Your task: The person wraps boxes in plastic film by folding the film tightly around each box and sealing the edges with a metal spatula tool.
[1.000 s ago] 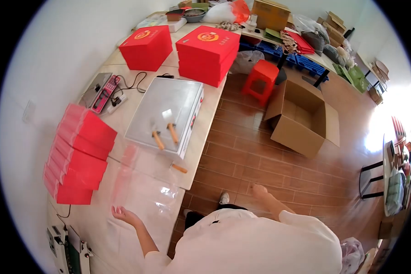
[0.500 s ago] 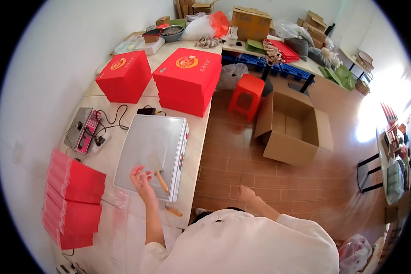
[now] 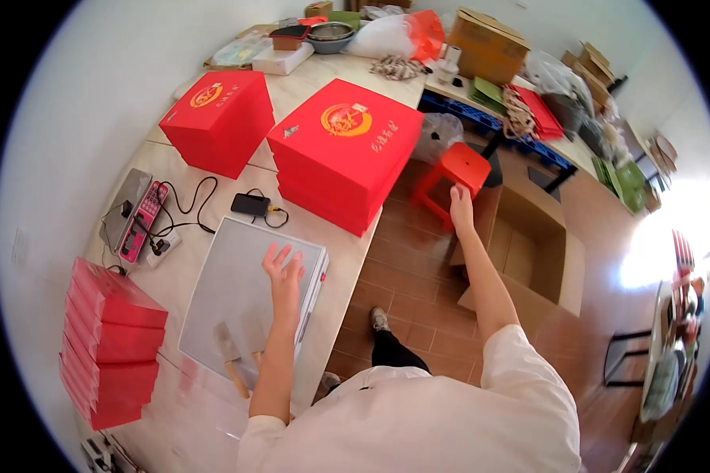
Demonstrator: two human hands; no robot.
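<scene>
My left hand [image 3: 285,276] is raised over a flat silver-topped machine [image 3: 248,268], fingers spread and nothing in them. Near the machine's front edge lies a flat-headed tool with a wooden handle [image 3: 237,379], and a second wooden handle shows partly behind my left forearm. My right hand [image 3: 461,209] reaches forward with its fingers drawn together, appearing to hold nothing. In this view it overlaps the red plastic stool [image 3: 465,167]; I cannot tell whether they touch. Beyond the machine stands a stack of red boxes [image 3: 347,150] with gold emblems.
Another red box stack [image 3: 217,118] stands by the wall, and red pieces in clear wrap [image 3: 114,339] pile at the near left. A black phone-like device [image 3: 250,205], cables and a pink gadget [image 3: 143,221] lie between. An open carton [image 3: 528,252] sits on the floor at right.
My view has shifted closer to the red boxes. My left hand has moved forward over the machine, away from the wooden-handled tool. My right arm has stretched forward toward the stool.
</scene>
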